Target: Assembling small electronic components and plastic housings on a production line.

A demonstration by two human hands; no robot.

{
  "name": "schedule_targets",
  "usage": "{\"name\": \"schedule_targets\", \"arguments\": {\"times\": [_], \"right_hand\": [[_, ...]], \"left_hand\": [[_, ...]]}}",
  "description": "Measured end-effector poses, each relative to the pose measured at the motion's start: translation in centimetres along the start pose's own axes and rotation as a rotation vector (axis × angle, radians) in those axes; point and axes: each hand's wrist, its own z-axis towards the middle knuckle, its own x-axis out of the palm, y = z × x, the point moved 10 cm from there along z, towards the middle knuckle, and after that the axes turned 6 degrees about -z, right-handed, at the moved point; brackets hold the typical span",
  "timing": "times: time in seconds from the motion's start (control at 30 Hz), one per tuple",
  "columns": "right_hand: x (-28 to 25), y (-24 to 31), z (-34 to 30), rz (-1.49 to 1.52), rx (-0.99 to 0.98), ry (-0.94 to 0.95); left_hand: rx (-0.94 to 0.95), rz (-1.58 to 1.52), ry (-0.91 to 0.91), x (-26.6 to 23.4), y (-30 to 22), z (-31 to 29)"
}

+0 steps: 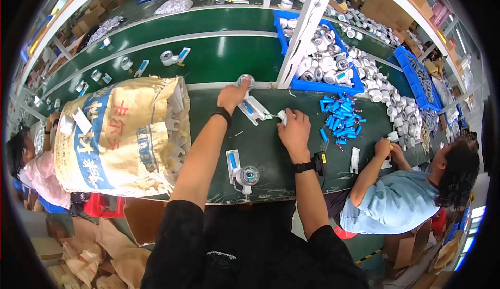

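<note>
My left hand (233,97) grips the round white head (246,82) of a small device at the far side of the bench. A white plastic housing (253,109) with a blue cell in it lies between my hands, slanting toward the right. My right hand (295,130) pinches a small white part (282,116) at the housing's near end; thin wires seem to join them. Nearer to me lies another device (248,175) with a round clear face, beside a white strip housing (232,165) holding a blue cell.
Blue battery cells (341,119) are heaped right of my right hand, before a blue crate (327,85) of white round parts. A big paper sack (114,132) stands left of my left arm. Co-workers sit at both sides; one's hands (388,149) work at the right. A post (307,28) rises ahead.
</note>
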Motion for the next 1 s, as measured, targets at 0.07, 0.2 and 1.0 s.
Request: {"name": "schedule_targets", "arguments": {"times": [0.07,0.2,1.0], "right_hand": [[-2.5,4.7,-0.6,-0.144,-0.289,-0.261],[-2.3,8.0,1.2,-0.048,-0.426,-0.281],[-5.2,8.1,1.9,0.102,-0.399,-0.303]], "left_hand": [[0.019,-0.043,0.013,-0.3,1.0,1.2],[-0.001,-0.17,0.091,0.2,0.7,-0.4],[0.444,0.435,-0.319,-18.7,12.6,-19.7]]}}
